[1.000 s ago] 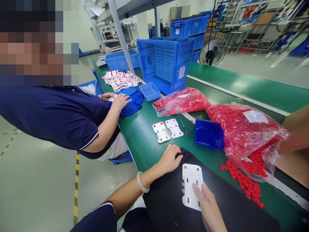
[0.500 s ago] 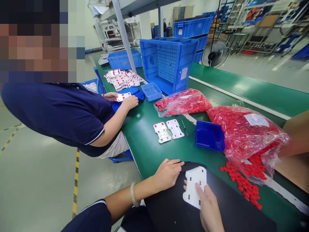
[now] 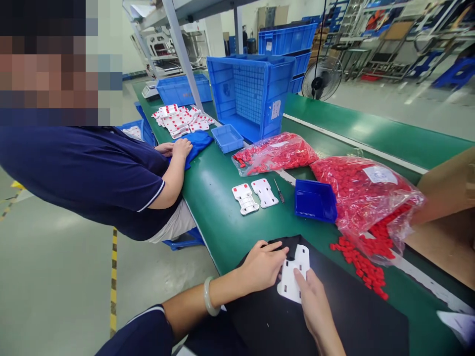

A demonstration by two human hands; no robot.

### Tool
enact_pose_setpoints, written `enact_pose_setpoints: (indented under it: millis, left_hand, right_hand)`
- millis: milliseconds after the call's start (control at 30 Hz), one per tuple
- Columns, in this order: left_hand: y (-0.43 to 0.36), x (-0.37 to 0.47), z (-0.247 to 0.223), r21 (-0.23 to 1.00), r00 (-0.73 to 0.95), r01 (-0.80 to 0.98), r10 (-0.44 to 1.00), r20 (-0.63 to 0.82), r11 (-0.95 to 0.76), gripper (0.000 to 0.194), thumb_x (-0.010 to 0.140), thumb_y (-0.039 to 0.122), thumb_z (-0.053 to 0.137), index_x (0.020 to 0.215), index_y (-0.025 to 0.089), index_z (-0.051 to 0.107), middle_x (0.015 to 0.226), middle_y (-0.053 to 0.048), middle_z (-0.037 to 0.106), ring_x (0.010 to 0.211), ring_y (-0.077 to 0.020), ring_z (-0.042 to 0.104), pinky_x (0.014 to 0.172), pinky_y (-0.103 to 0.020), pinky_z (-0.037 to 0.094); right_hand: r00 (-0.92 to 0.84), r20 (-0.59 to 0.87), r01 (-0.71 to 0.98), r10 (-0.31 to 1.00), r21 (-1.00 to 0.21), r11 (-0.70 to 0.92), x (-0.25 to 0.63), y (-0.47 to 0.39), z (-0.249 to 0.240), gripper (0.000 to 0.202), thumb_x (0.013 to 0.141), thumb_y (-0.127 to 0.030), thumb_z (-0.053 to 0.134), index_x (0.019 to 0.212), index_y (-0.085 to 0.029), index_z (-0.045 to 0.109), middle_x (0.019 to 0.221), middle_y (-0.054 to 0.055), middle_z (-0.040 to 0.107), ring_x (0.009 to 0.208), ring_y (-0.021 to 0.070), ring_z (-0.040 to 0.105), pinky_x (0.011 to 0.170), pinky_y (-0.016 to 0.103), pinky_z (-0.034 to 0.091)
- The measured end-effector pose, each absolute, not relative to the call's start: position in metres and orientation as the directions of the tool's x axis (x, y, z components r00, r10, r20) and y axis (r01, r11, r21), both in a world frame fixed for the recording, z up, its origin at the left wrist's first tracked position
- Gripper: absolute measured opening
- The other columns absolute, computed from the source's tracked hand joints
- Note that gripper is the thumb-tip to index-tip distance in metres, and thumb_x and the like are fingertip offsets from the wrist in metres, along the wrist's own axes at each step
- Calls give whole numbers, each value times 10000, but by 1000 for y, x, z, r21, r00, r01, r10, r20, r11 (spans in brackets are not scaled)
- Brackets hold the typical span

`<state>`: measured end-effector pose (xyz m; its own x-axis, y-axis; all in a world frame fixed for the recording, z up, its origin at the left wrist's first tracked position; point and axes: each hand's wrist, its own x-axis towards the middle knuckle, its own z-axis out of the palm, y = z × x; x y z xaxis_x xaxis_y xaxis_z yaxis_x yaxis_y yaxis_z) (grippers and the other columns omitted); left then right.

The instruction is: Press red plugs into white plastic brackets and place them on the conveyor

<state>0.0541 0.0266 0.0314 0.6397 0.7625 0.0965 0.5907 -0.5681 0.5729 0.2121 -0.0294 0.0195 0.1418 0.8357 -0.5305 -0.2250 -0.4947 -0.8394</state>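
My right hand [image 3: 314, 299] grips a white plastic plate [image 3: 291, 289] with small rectangular slots, its thumb lying on the plate's face. Close against the plate's left edge is my left hand [image 3: 261, 267], fingers bent together over a fold of black cloth [image 3: 293, 241]; what its fingertips pinch is hidden. The black cloth spreads under both hands. Farther up the table lie two similar plates, a left one [image 3: 245, 199] and a right one [image 3: 264, 193], each with red at one corner. Beside them is a small screwdriver [image 3: 279, 192].
A dark blue bin [image 3: 315, 200] stands ahead. Bags of red pieces [image 3: 365, 202] lie at right, with loose red pieces [image 3: 358, 264] spilled nearby. A co-worker [image 3: 122, 173] sits left, by a pile of plates [image 3: 181, 120]. A large blue crate [image 3: 248, 96] stands behind.
The plate and my right hand have moved slightly up and left, and my left hand now meets the plate's edge. The co-worker's hands have come together over the blue cloth.
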Motion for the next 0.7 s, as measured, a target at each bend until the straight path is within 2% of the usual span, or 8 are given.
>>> enact_pose_setpoints:
  millis: [167, 267, 333, 400, 467, 533, 600, 700]
  left_hand:
    - [28, 37, 29, 612, 578, 619, 813, 68, -492, 249, 936, 145, 422, 1101, 210, 596, 1307, -68, 627, 1366, -267, 415, 1037, -497, 327]
    - [26, 31, 39, 698, 388, 629, 916, 99, -342, 200, 914, 240, 521, 1105, 219, 575, 1337, -74, 596, 1360, -283, 406, 1086, -523, 288]
    - [25, 28, 53, 751, 206, 610, 966, 159, -254, 206, 919, 299, 527, 1100, 210, 565, 1301, -96, 599, 1288, -276, 459, 1067, -486, 325]
    - [25, 26, 69, 812, 141, 543, 977, 160, -211, 199, 944, 343, 483, 1043, 199, 579, 1147, -86, 641, 1119, -237, 546, 976, -403, 406]
    - [27, 25, 84, 886, 247, 434, 967, 58, -164, 271, 964, 396, 431, 931, 184, 596, 905, -40, 644, 869, -178, 576, 810, -309, 455]
    - [31, 25, 94, 939, 402, 329, 915, -45, -98, 374, 968, 444, 394, 805, 167, 586, 719, 6, 566, 672, -125, 501, 659, -250, 421]
    - [34, 25, 98, 966, 512, 249, 856, -74, -65, 426, 957, 473, 398, 716, 157, 554, 630, 34, 467, 595, -99, 404, 584, -230, 358]
    - [38, 27, 96, 994, 577, 112, 815, -54, -14, 450, 924, 509, 455, 652, 154, 510, 600, 46, 386, 580, -90, 328, 551, -231, 296]
  right_hand:
    - [107, -531, -270, 841, -829, -489, 211, -31, 26, 547, 740, -548, 707, 1107, -160, 592, 856, 62, 750, 761, 255, 706, 635, 336, 548]
    - [102, -526, -298, 844, -826, -479, 207, -37, 34, 582, 707, -553, 733, 1118, -160, 602, 912, 84, 753, 831, 286, 712, 671, 367, 565]
    - [139, -528, -330, 838, -822, -464, 202, -44, 42, 598, 697, -560, 737, 1123, -162, 603, 922, 94, 753, 835, 291, 714, 664, 368, 570]
    - [162, -531, -351, 832, -819, -454, 197, -51, 52, 604, 694, -565, 738, 1122, -160, 606, 895, 102, 754, 806, 288, 717, 640, 359, 573]
    - [134, -533, -342, 835, -816, -466, 193, -56, 63, 580, 698, -569, 734, 1096, -162, 622, 865, 107, 754, 764, 282, 717, 610, 350, 572]
    - [101, -534, -310, 840, -819, -483, 192, -59, 72, 547, 693, -575, 735, 1048, -168, 648, 847, 109, 753, 729, 278, 714, 587, 342, 569]
    - [96, -538, -279, 837, -822, -496, 192, -61, 80, 533, 677, -587, 741, 1007, -176, 668, 834, 108, 753, 708, 277, 713, 583, 338, 569]
    - [106, -560, -264, 822, -813, -519, 192, -62, 87, 538, 652, -593, 753, 992, -183, 681, 834, 118, 754, 717, 292, 719, 573, 335, 566]
